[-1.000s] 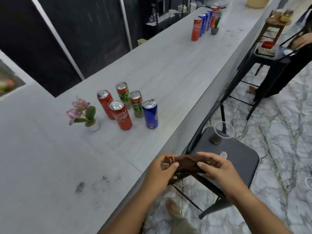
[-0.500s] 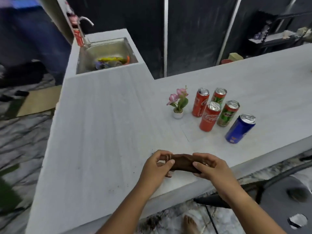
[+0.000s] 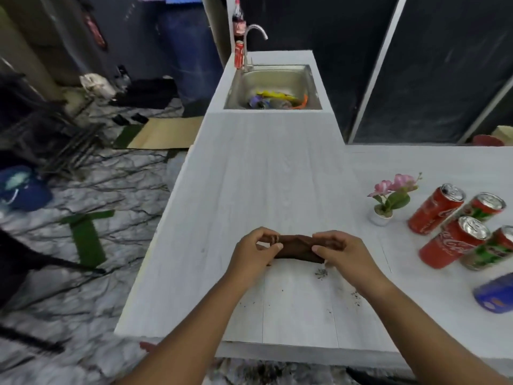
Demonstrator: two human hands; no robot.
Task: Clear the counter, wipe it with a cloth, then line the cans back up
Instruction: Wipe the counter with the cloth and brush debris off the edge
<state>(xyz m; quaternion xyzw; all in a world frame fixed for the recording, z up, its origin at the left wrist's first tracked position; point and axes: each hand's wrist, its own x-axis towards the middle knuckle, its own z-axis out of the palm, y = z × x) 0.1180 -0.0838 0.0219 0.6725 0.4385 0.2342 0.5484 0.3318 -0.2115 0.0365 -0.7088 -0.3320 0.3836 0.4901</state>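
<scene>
Now over counter [image 3: 249, 176], both hands [image 3: 254, 255] gripping cloth [image 3: 295, 247]

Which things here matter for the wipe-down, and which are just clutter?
Job: brown cloth held in left hand and right hand; counter; cans; crumbs.
Lying about: flower pot; sink; cola bottle; cardboard.
</scene>
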